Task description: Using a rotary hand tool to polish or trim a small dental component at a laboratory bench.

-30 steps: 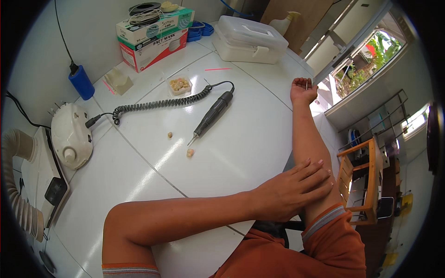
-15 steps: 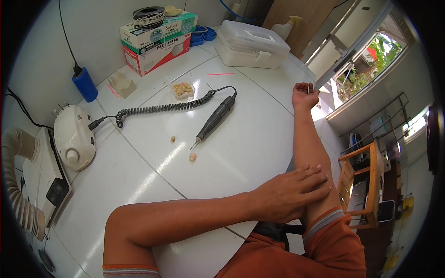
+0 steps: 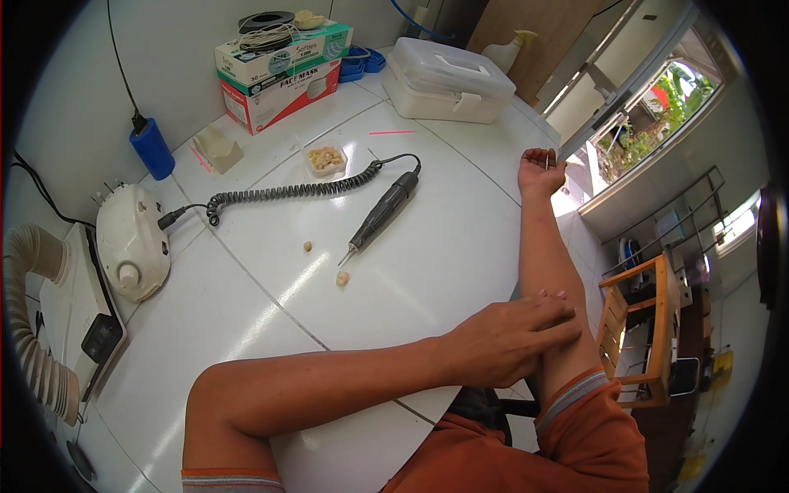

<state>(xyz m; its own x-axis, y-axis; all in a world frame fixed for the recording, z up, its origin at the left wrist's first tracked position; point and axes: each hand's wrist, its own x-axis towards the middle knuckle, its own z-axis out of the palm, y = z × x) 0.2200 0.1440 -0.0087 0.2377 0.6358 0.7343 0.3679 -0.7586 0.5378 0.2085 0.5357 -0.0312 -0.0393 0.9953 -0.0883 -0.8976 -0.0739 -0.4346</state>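
Note:
My left hand (image 3: pixel 514 341) reaches across my body, its bent fingers resting on my right forearm near the elbow; it holds nothing. Out at the table's right edge, my right hand (image 3: pixel 542 171) lies palm up, fingers loosely curled and apart, with nothing in it. A dark grey rotary handpiece (image 3: pixel 385 212) lies on the white tiled table, its thin metal tip toward me. Near that tip sit a small beige-pink tooth-like piece (image 3: pixel 343 278) and a smaller brownish one (image 3: pixel 307 246). A coiled cord (image 3: pixel 288 194) joins the handpiece to a white control unit (image 3: pixel 133 242).
Behind the cord stands a clear tub of small beige pieces (image 3: pixel 324 159). Farther back are stacked cardboard boxes (image 3: pixel 281 90) and a white lidded case (image 3: pixel 448 80). At left are a blue cylinder (image 3: pixel 152 149) and a ribbed hose (image 3: pixel 37 329). A wooden chair (image 3: pixel 637 329) stands right.
The fingers of my left hand have bent and drawn closer together on my right forearm. My right hand and the things on the table have stayed in place.

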